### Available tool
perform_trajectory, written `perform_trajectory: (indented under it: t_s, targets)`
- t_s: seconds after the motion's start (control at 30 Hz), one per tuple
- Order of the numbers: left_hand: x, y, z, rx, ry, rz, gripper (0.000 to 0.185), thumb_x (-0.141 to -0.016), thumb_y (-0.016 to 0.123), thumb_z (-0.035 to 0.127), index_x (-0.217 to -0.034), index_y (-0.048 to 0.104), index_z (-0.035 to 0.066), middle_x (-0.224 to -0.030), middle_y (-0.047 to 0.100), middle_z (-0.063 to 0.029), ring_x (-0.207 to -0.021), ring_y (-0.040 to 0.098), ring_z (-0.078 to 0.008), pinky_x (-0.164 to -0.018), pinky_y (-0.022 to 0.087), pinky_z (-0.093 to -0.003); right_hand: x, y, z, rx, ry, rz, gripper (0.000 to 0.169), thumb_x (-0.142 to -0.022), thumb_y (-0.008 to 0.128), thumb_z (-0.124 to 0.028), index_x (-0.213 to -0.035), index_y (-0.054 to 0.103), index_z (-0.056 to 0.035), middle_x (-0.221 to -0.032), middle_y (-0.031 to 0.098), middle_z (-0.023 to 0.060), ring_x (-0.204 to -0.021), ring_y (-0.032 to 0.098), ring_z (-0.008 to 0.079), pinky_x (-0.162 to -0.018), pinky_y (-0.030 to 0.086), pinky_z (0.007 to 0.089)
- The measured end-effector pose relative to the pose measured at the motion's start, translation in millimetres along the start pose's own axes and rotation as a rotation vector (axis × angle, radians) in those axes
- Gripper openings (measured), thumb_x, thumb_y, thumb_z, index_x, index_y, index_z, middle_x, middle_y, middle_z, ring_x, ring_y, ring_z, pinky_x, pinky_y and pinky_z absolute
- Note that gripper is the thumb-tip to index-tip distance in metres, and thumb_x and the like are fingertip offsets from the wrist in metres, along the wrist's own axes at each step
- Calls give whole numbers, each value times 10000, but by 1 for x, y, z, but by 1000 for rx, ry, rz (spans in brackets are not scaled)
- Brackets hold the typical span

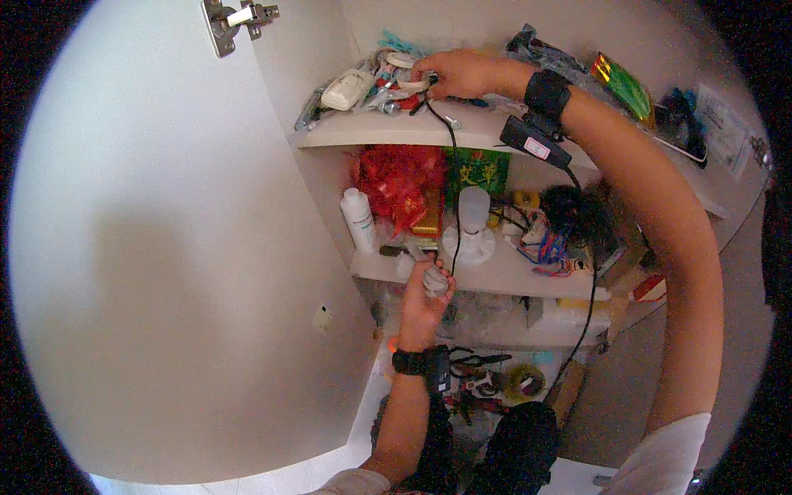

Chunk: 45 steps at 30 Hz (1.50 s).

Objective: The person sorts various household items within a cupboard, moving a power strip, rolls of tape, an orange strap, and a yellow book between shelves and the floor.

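Observation:
My left hand (427,297) is in front of the middle shelf, fingers curled around a small pale grey bundle (435,282) whose kind is unclear. A thin black cable (455,185) hangs from the upper shelf near my right fingers and reaches down to my left hand. My right hand (461,74) reaches onto the upper shelf (383,136), its fingertips among the clutter at a cream tape roll (414,85). Whether they grip it is hard to tell. Beside them lie another pale roll (401,60), a white plastic case (348,88) and a metal bolt (453,122).
An open cabinet door (185,278) fills the left. On the middle shelf stand a white bottle (359,219), a red plastic bag (396,179), a white spool-like stand (469,244) and coiled wires (547,247). Clear tape (525,382) and tools lie lower. A black box (536,143) hangs by my right wrist.

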<state>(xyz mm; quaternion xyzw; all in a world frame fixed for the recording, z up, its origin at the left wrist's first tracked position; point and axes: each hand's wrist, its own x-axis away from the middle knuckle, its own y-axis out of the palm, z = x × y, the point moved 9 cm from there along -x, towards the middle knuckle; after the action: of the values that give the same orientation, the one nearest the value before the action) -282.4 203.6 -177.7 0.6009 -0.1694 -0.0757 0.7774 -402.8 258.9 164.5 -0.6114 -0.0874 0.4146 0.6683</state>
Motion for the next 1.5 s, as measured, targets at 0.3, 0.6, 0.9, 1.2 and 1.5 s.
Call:
perform_trajectory:
  t_s: [0.3,0.6,0.9,1.2,1.5]
  targets:
    - [-5,-11,4,77,10,-32,175,-817,574,103,-972,525,36,-865,561,-70,-774,530,-174,-707,480,-310,-35,-42,41,-566,308,172,159,-828,575,-164,-951,534,-71,-797,642,81,-593,583,154,-490,460,275]
    - [-4,-7,18,-163,136,-68,172,-820,574,79,-975,516,32,-866,540,-72,-792,519,-163,-715,477,-308,-71,-2,36,-117,23,100,327,-672,731,-167,-915,535,-69,-825,642,112,-741,624,221,-666,475,342]
    - [-11,-19,13,106,0,33,201,-795,597,91,-972,507,61,-830,535,-36,-761,513,-140,-710,468,-293,-40,-60,75,26,194,331,291,-701,687,-192,-937,544,-98,-845,638,100,-776,623,264,-680,473,372]
    - [-16,-24,10,190,-51,40,209,-777,622,49,-961,524,39,-825,565,-69,-757,551,-165,-678,484,-305,-32,-14,66,183,189,29,322,-626,723,-165,-894,558,-95,-834,638,95,-796,614,295,-673,471,411]
    - [-18,-22,16,50,36,-39,197,-809,578,77,-987,497,54,-862,522,-41,-772,510,-148,-715,460,-289,-33,-49,82,-41,204,284,351,-643,739,-215,-943,593,-106,-830,640,63,-730,598,216,-615,462,368]
